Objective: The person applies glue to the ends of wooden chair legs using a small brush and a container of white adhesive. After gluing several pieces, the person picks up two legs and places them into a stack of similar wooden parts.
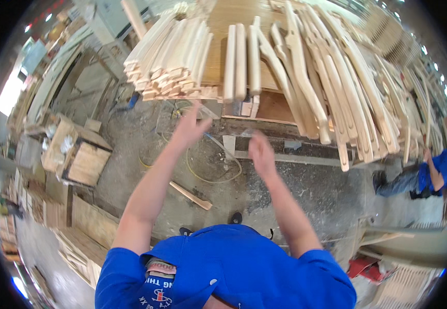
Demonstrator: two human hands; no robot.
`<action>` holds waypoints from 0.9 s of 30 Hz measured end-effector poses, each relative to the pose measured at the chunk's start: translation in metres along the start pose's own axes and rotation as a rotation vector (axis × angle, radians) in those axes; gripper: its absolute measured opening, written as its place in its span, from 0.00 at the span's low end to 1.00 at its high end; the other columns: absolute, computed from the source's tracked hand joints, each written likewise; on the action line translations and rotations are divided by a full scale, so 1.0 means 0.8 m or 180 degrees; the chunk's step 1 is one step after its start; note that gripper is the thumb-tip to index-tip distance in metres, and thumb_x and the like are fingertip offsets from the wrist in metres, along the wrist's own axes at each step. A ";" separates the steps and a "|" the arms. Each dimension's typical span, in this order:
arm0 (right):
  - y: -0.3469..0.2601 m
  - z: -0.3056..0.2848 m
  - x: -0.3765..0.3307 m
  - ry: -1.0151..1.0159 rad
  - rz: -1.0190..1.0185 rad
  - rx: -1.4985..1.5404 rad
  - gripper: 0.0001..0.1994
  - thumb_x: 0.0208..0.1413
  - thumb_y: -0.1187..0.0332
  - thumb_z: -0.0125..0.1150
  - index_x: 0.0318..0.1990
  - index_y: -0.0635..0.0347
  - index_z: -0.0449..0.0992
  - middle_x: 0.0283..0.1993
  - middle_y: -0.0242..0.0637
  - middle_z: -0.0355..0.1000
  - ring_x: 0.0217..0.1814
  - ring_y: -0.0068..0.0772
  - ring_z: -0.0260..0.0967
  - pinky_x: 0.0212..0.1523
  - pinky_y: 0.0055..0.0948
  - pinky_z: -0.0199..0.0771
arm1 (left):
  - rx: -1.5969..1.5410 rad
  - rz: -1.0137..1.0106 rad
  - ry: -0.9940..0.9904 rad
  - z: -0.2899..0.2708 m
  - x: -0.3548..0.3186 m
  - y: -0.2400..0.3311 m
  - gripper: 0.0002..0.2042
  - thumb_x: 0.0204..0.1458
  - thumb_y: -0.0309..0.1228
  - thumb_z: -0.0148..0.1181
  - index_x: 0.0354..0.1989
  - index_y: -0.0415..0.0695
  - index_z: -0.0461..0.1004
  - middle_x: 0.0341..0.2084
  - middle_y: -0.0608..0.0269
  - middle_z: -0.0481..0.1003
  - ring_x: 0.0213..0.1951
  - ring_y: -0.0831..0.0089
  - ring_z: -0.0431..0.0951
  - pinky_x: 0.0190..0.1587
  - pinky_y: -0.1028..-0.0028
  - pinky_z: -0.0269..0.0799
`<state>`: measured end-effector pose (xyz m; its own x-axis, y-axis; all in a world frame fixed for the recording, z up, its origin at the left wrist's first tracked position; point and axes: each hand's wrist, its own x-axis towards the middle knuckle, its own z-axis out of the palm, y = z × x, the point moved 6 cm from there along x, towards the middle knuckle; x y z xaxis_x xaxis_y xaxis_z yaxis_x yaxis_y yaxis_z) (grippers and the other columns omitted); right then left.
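Observation:
My left hand (189, 131) reaches forward with fingers stretched out and thumb apart, holding nothing. Its fingertips point toward the front ends of a stack of pale wooden slats (174, 56) on the table. My right hand (262, 157) hangs in the air below the table edge, somewhat blurred, its fingers loosely bent and nothing visible in them. Above it, a few straight wooden bars (240, 62) lie side by side on the tabletop (217, 31). To their right rests a pile of long curved wooden pieces (332, 77), several overhanging the edge.
A loose wooden piece (191, 195) and a thin hose (218, 181) lie on the floor before me. A wooden box (84, 159) stands at left. At right, another person in blue (435, 174) is beside the curved pieces. A shelf (265, 105) shows under the tabletop.

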<state>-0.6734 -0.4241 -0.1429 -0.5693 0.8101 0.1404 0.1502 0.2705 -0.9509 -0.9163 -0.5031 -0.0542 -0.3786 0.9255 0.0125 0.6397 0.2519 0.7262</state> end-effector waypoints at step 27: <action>0.463 0.550 -0.217 -0.3476 0.1420 -0.2569 0.15 0.47 0.57 0.62 0.37 0.57 0.74 0.38 0.41 0.75 0.42 0.40 0.74 0.40 0.36 0.73 | -0.0419 -0.3593 -0.1527 0.327 -0.721 -0.486 0.30 0.48 0.46 0.55 0.59 0.48 0.62 0.56 0.48 0.63 0.56 0.44 0.62 0.53 0.51 0.66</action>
<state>-0.8745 -0.6929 -0.6410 -0.6232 0.2052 -0.7547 0.6789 0.6210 -0.3917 -0.7711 -1.0607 -0.5236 -0.3735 0.2250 -0.8999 0.0308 0.9726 0.2304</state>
